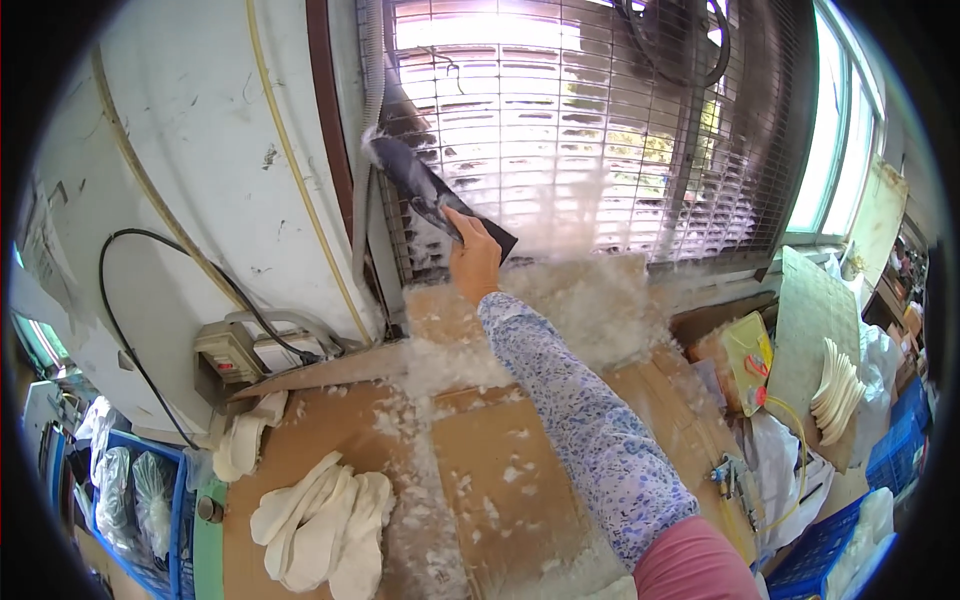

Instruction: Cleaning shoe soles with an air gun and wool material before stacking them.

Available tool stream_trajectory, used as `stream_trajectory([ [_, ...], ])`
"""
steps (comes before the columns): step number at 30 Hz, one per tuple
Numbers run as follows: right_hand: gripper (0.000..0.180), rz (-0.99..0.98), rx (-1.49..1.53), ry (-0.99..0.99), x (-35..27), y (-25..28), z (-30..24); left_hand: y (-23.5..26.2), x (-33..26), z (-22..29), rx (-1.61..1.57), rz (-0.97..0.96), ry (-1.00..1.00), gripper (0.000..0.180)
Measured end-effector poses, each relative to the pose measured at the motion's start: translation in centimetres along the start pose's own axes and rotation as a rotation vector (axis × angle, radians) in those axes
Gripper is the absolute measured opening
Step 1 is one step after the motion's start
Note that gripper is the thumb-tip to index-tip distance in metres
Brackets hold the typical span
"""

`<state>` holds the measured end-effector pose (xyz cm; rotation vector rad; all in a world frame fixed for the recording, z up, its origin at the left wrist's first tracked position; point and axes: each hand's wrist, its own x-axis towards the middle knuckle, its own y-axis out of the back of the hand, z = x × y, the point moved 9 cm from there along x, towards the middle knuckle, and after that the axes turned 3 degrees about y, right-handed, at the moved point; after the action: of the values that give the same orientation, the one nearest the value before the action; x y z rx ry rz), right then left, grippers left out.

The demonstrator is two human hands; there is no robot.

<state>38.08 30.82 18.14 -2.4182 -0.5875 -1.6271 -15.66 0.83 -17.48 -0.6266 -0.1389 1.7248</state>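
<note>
My right hand reaches up and forward, its forearm in a blue-and-white patterned sleeve. It grips a dark flat insole-shaped piece, which is pressed against the metal window grille. White fluff clings to the piece's upper tip and to the grille around it. Below the hand, loose white fluff lies piled on the brown cardboard-covered worktop. My left hand is out of view.
A stack of white insole-shaped pieces lies at the near left of the worktop. A grey electrical box with a black cable sits by the white wall. More white pieces, a yellow item and blue crates stand around.
</note>
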Motion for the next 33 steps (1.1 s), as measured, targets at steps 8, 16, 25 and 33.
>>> stream_trajectory([
  [8, 0.021, -0.469, -0.630, 0.662, 0.4, 4.0, 2.9, -4.6, -0.7, 0.4, -0.097, -0.046, 0.104, 0.016],
  [16, 0.032, -0.688, -0.791, 0.240, 2.1, 15.3, 12.9, -8.5, -2.2, 1.0, -0.036, -0.082, 0.108, 0.020],
  [25, 0.042, -0.041, -0.535, 0.417, 12.9, 19.5, 4.6, -4.5, 1.3, -2.3, 0.143, -0.174, 0.272, 0.019],
  [33, 0.034, -0.339, -0.591, 0.181, 2.0, 15.8, 13.9, -10.7, -2.6, 0.9, 0.177, -0.153, 0.088, 0.022],
])
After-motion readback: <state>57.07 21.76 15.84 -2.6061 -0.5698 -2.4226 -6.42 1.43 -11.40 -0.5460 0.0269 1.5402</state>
